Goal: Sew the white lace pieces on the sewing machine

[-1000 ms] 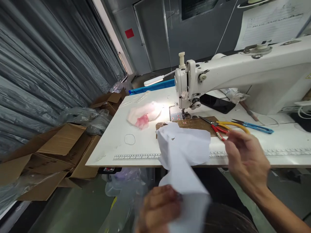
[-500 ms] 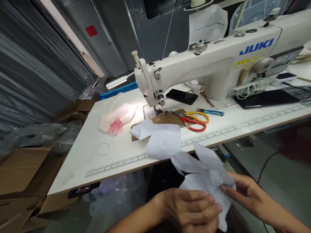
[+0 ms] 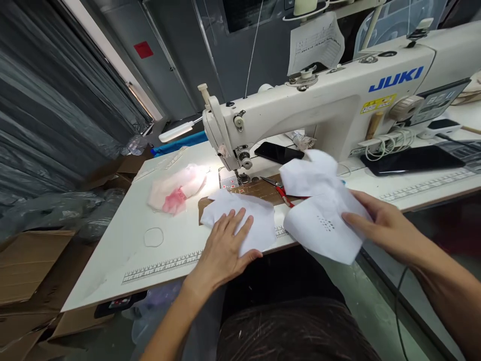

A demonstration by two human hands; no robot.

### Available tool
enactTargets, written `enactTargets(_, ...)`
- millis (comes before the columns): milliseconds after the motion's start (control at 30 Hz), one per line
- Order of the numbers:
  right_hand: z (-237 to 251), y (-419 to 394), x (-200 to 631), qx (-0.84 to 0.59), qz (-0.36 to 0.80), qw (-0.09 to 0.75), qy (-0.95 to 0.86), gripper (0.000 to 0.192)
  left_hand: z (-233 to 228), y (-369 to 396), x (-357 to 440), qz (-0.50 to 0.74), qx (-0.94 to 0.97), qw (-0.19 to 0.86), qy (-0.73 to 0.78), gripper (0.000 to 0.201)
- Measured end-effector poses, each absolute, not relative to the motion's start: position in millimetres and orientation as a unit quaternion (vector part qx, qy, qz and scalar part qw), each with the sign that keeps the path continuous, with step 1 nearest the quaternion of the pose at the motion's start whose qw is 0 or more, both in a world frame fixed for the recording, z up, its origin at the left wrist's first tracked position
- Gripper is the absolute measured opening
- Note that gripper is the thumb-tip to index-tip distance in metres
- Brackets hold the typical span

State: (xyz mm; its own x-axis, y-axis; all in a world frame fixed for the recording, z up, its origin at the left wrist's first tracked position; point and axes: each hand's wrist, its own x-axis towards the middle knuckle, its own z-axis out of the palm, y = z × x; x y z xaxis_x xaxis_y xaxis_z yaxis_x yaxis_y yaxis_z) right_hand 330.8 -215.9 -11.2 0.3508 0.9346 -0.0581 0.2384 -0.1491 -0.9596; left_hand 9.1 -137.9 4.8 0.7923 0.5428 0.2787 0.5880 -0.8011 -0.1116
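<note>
My left hand (image 3: 227, 245) lies flat with spread fingers on a white fabric piece (image 3: 259, 215) at the table's front edge. In my right hand (image 3: 379, 223), pinched between thumb and fingers, is another white fabric piece (image 3: 315, 215) with small dark printed marks, held up over the table edge. Behind the flat piece stands the white sewing machine (image 3: 293, 110), its needle area lit. Scissors (image 3: 281, 190) with a red handle are partly hidden behind the raised fabric. A brown board (image 3: 263, 192) lies under the flat piece.
Sheer pink-and-white fabric (image 3: 176, 193) lies left of the needle. A black phone (image 3: 278, 152) rests under the machine arm, and a black tablet-like slab (image 3: 411, 160) sits at right. A printed ruler (image 3: 161, 268) runs along the front edge. Cardboard boxes (image 3: 33, 265) stand at left.
My left hand has moved left and forward from the held fabric onto the piece on the table. My right hand has raised its fabric forward, covering part of the scissors.
</note>
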Motion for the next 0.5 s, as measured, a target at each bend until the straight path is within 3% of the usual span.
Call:
enactTargets(133,10,-163,328,-0.689,0.235,0.385,-0.568,0.056,-5,-157,21,-0.108,-0.916,0.145,-0.358,0.065)
enactTargets(267,23,-126,340,-0.758,0.073,0.282,-0.583,0.054,-5,-171,29,-0.123,-0.897,0.175,-0.387,0.05)
enactTargets(500,22,-92,358,-0.844,-0.01,0.143,-0.516,0.036,-12,-178,35,-0.17,-0.87,0.152,-0.436,0.046)
